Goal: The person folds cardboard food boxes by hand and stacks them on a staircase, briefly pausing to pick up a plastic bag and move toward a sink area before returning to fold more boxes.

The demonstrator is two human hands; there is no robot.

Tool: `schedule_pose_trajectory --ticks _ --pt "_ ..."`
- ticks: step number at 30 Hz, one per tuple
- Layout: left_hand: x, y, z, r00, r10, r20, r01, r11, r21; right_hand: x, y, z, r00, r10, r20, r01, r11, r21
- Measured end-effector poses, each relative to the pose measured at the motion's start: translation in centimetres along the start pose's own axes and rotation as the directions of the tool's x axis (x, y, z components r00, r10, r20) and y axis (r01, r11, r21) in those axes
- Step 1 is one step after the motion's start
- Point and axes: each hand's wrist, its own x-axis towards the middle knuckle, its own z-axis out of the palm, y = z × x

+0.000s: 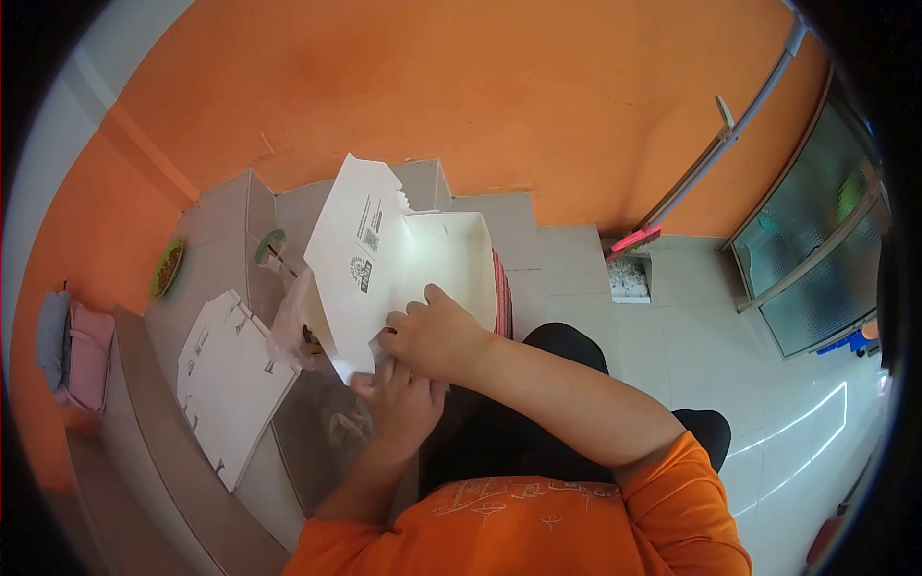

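A white cardboard box (447,252) stands open in front of me, its printed lid flap (351,254) with a logo and square code raised toward the left. My right hand (437,331) reaches over the box's near left corner, fingers curled on the cardboard; whatever they grip is hidden. Just below it, my left hand (399,403) has its fingers closed on the lower corner of the same box. Under the box, a red striped item (502,298) shows along the right side. Flat printed white cardboard sheets (230,370) lie on the step to the left.
A clear plastic bag (293,326) and a cup with a green top (272,248) are beside the lid. Farther left are a green dish (168,269) of brown bits and a pink bag (91,355). A pink-headed broom (634,240) leans near a glass door (816,230).
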Motion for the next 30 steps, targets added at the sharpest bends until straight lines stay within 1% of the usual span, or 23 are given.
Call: schedule_pose_trajectory --ticks 2,3,5,6,8,9,11,12,14,15,17,21,23,24,25,26,27,29,30 --pt "0.5 -0.3 -0.7 1.0 -0.027 -0.004 0.027 1.0 0.008 0.3 -0.1 -0.9 0.984 -0.005 0.178 -0.001 0.999 0.034" --pt "0.5 -0.7 -0.9 1.0 -0.024 -0.004 0.024 1.0 0.012 0.4 0.0 -0.8 0.985 -0.005 0.173 -0.001 0.999 0.036" --pt "0.4 -1.3 -1.2 0.997 -0.072 0.041 0.069 0.995 0.075 0.3 0.2 -0.5 0.997 -0.003 0.077 -0.001 0.999 0.049" --pt "0.3 -1.4 -1.2 0.996 -0.072 0.046 0.069 0.995 0.074 0.3 0.0 -0.6 0.997 -0.002 0.08 -0.003 0.999 0.053" --pt "0.1 -1.9 -1.1 0.983 -0.134 0.129 0.133 0.991 0.022 0.5 -0.4 -1.0 0.984 -0.009 0.177 0.01 1.0 -0.004" --pt "0.3 -2.0 -1.1 0.983 -0.13 0.128 0.128 0.992 0.023 0.6 -0.3 -1.4 0.985 -0.006 0.173 0.007 1.0 -0.005" --pt "0.5 -2.0 -1.1 0.999 -0.014 -0.037 0.015 0.999 0.033 0.5 -0.2 -2.1 0.962 0.002 0.274 -0.01 0.999 0.031" --pt "0.4 -2.2 -0.9 0.999 -0.017 -0.038 0.018 1.0 0.026 0.4 -0.4 -2.1 0.96 0.003 0.281 -0.011 1.0 0.028" --pt "0.2 -2.9 -0.5 0.993 0.057 -0.099 -0.05 0.996 0.072 0.5 -0.6 -2.0 0.961 0.006 0.277 -0.01 1.0 0.014" --pt "0.2 -3.3 -0.3 0.993 0.061 -0.099 -0.053 0.996 0.078 0.7 -0.7 -2.2 0.963 0.007 0.271 -0.011 1.0 0.016" --pt "0.1 -3.5 0.3 0.99 0.059 -0.129 -0.054 0.998 0.042 0.9 -0.6 -2.8 0.939 0.03 0.343 -0.039 0.999 0.018" --pt "-0.6 -3.7 0.7 0.98 0.107 -0.169 -0.103 0.994 0.033 0.9 -0.8 -2.6 0.917 0.065 0.394 -0.089 0.995 0.042" --pt "-0.4 -3.2 0.7 0.972 0.113 -0.204 -0.102 0.993 0.065 0.2 -0.5 -0.2 0.963 -0.006 0.27 -0.009 0.998 0.055" --pt "-0.6 -3.2 0.9 0.971 0.119 -0.205 -0.109 0.992 0.061 -0.4 -0.5 0.7 0.963 0.002 0.27 -0.017 0.999 0.051" --pt "-0.9 -3.3 1.2 0.967 0.135 -0.215 -0.136 0.991 0.008 -0.9 -0.6 1.3 0.99 -0.03 0.135 0.029 1.0 0.012" --pt "-1.0 -3.3 1.3 0.963 0.147 -0.226 -0.161 0.986 -0.044 -1.5 -0.6 1.8 0.997 -0.073 0.001 0.073 0.997 -0.034" --pt "-0.9 -3.2 1.1 0.962 0.15 -0.229 -0.164 0.985 -0.044 -2.1 -0.7 1.4 0.998 -0.071 -0.001 0.071 0.997 -0.038" --pt "-0.5 -2.9 0.7 0.95 0.143 -0.277 -0.165 0.985 -0.059 -3.4 -0.6 0.0 0.971 -0.091 -0.22 0.08 0.995 -0.058" --pt "-0.1 -2.8 1.0 0.947 0.139 -0.288 -0.162 0.985 -0.056 -4.2 0.4 -0.5 0.97 -0.101 -0.221 0.088 0.994 -0.068"
